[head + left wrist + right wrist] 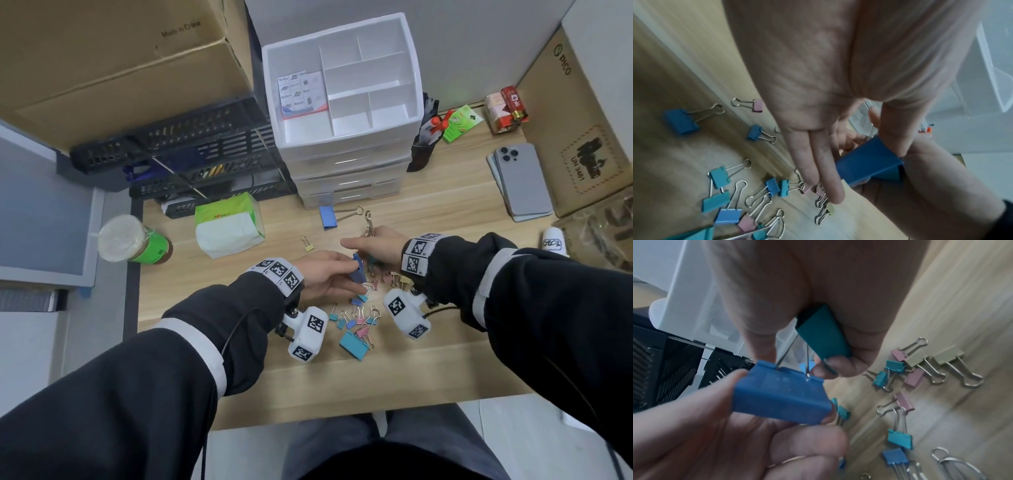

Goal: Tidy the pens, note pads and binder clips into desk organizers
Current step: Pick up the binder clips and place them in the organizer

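Observation:
My left hand (pixel 344 270) (pixel 859 160) pinches the body of a large blue binder clip (pixel 358 266) (pixel 869 162) (pixel 781 395) between thumb and fingers. My right hand (pixel 363 250) (pixel 795 360) meets it from the right. It pinches that clip's wire handles and keeps a teal binder clip (pixel 824 337) curled against the palm. Several loose binder clips (pixel 356 322) (pixel 723 177) (pixel 900 438) lie on the desk below both hands. The white organizer (pixel 416 85) stands behind, with note pads (pixel 301 92) in its left compartment.
A blue clip (pixel 328 216) and a small yellow clip (pixel 308 244) lie nearer the organizer. A tissue pack (pixel 227 222), a lidded cup (pixel 133 240) and black mesh trays (pixel 191 154) sit at left. Phones (pixel 522 181) and a cardboard box (pixel 582 137) are at right.

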